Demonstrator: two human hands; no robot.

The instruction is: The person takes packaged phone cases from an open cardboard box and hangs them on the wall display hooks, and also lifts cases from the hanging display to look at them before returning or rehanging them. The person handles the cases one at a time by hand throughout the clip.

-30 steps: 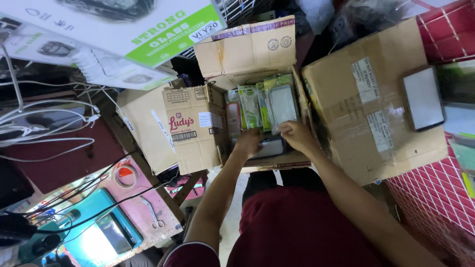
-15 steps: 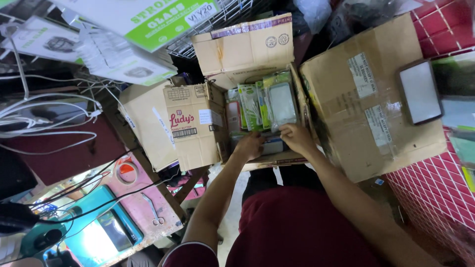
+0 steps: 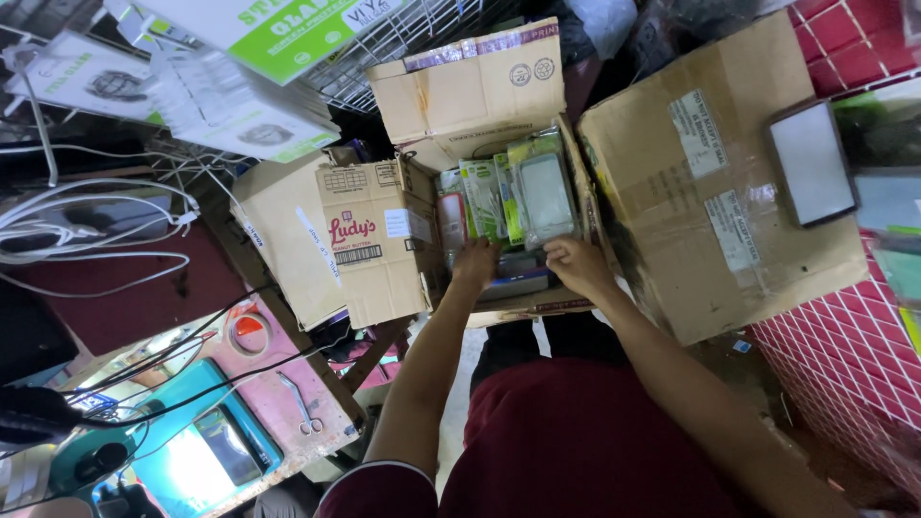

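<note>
Brown corrugated cardboard fills the view: an open carton (image 3: 499, 192) stands with its flaps up, and in it a row of flat, glossy plastic-wrapped packets (image 3: 513, 197), green-edged and clear-fronted, stands upright like files. Both hands reach into the near end of this carton. The left hand (image 3: 475, 261) has its fingers curled down against the near packets and a dark flat item below them; whether it grips anything cannot be told. The right hand (image 3: 578, 266) lies just beside it, fingers bent narrow at the foot of the clear-fronted packet, touching it; a firm hold cannot be told either.

To the left leans a smaller printed cardboard box (image 3: 369, 240), touching the carton's side. To the right a large taped cardboard box (image 3: 710, 192) lies with paper labels on its matt face, and a dark-rimmed rectangular screen (image 3: 812, 163) rests on it. White cables (image 3: 96, 225) loop at the left; scissors (image 3: 302, 408) lie on a pink surface below.

Against half a second earlier, the hands sit in the same place, and the boxes have not shifted.
</note>
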